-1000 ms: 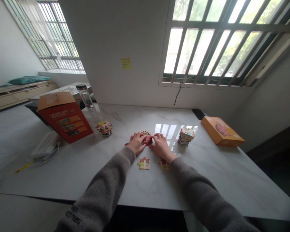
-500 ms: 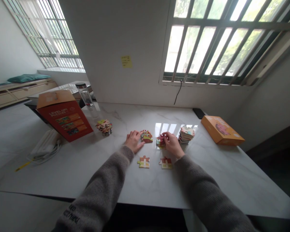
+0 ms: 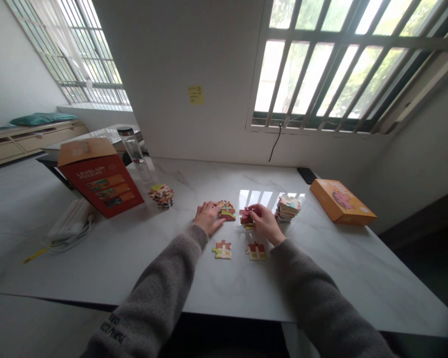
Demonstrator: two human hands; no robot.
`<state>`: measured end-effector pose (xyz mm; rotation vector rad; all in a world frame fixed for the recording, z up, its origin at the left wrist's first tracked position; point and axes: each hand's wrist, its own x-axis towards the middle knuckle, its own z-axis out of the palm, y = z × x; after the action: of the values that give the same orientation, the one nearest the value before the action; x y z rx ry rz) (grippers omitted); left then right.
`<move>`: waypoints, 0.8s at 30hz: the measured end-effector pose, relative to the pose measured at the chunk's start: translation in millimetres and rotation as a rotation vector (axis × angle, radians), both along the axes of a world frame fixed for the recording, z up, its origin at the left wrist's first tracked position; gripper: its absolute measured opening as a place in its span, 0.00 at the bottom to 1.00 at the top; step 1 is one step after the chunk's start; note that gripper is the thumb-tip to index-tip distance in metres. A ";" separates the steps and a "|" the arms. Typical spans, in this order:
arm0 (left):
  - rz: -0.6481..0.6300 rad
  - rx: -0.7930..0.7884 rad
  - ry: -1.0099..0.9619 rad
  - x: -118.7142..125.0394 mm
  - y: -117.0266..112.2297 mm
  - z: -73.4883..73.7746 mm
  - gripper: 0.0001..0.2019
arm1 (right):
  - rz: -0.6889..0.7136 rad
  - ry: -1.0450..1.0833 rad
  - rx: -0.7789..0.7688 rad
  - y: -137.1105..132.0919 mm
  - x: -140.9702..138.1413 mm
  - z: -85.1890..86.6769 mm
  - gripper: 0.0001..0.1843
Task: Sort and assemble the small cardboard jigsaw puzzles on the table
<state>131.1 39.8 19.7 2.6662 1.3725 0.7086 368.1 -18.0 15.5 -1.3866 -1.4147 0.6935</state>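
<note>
My left hand (image 3: pixel 208 218) rests on the table with its fingers spread, touching the left edge of a small pile of puzzle pieces (image 3: pixel 227 213). My right hand (image 3: pixel 265 221) pinches a dark red and pink puzzle piece (image 3: pixel 246 216) over other pieces lying just beneath it. Nearer to me, two single pieces lie flat and apart: a brown and green puzzle piece (image 3: pixel 223 250) on the left and a brown and yellow puzzle piece (image 3: pixel 256 251) on the right. Beside my right hand rises a tall stack of puzzle pieces (image 3: pixel 287 209).
Another stack of pieces (image 3: pixel 162 196) stands at left, near a red puzzle box (image 3: pixel 104 184) and a glass bottle (image 3: pixel 132 146). A white power strip with cable (image 3: pixel 69 221) lies farther left. At right are an orange box (image 3: pixel 341 201) and a black phone (image 3: pixel 306 175).
The piece in my right hand now lies flatter and a little further left, covering the light-coloured piece seen under it before. My left hand has barely shifted.
</note>
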 end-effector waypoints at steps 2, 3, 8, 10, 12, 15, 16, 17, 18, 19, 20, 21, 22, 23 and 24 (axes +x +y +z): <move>-0.008 -0.004 -0.105 -4.7 -4.3 5.0 0.20 | 0.058 0.038 -0.006 -5.9 -14.1 2.3 0.11; -0.026 -0.024 -0.174 -7.9 -7.8 7.8 0.18 | 0.078 0.030 -0.002 -9.4 -21.8 3.6 0.12; -0.161 -0.143 -0.408 -37.7 -29.4 14.2 0.12 | 0.197 0.029 0.002 -26.4 -48.9 12.8 0.14; -0.112 -0.088 -0.415 -57.9 -33.2 11.0 0.11 | 0.243 0.086 0.003 -30.2 -50.2 16.0 0.14; -0.020 -0.033 -0.387 -80.5 -32.3 5.5 0.11 | 0.268 0.122 0.009 -32.0 -47.9 17.7 0.17; 0.091 -0.009 -0.263 -107.0 -26.9 -3.5 0.16 | 0.270 0.090 0.011 -32.6 -44.6 16.9 0.14; 0.113 -0.027 -0.214 -111.3 -25.6 -5.8 0.19 | 0.275 0.073 0.008 -32.7 -44.9 16.0 0.12; 0.124 -0.054 -0.164 -112.9 -24.9 -7.6 0.22 | 0.285 0.061 0.002 -32.8 -45.9 14.9 0.12; 0.126 -0.084 -0.115 -111.9 -24.8 -8.8 0.24 | 0.299 0.054 -0.005 -33.1 -47.8 13.8 0.11; 0.119 -0.113 -0.072 -108.8 -25.3 -9.3 0.25 | 0.312 0.049 -0.010 -33.4 -50.4 12.7 0.11; 0.105 -0.135 -0.036 -104.5 -26.2 -9.2 0.24 | 0.322 0.040 -0.014 -33.9 -53.6 11.7 0.11; 0.088 -0.148 -0.011 -99.5 -27.3 -8.6 0.22 | 0.328 0.026 -0.015 -34.3 -57.2 10.9 0.11; 0.070 -0.154 -0.001 -94.7 -28.6 -7.8 0.18 | 0.330 0.009 -0.011 -34.9 -61.1 10.3 0.11; 0.051 -0.156 -0.001 -90.5 -29.9 -6.8 0.14 | 0.332 -0.013 -0.004 -35.5 -65.2 9.9 0.11; 0.030 -0.158 -0.008 -87.3 -31.2 -5.8 0.11 | 0.331 -0.040 0.003 -36.3 -69.4 9.9 0.11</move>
<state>43.8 8.7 13.9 2.5244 1.4063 0.5860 298.8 -54.3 25.4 -1.1794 -1.6968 0.8778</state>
